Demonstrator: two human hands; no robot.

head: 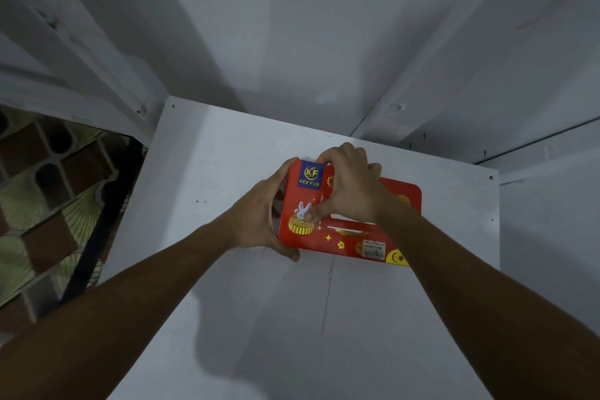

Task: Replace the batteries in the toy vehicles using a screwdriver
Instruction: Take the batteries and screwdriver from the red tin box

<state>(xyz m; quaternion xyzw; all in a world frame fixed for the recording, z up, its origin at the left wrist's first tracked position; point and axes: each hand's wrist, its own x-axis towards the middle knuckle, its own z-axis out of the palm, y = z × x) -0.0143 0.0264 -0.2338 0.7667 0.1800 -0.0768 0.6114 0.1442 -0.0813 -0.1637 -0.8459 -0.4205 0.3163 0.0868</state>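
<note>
hands [350, 192] gripping red box [349, 234], contents hidden

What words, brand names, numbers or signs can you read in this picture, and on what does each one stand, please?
"KF": yellow logo on the blue label at the far left corner of the red box.
"KEE FUI": yellow letters under the logo, on the same label; a small mark after them is too blurred to read.
White barcode sticker on the near edge of the box: the print and digits are too small to read.
</note>
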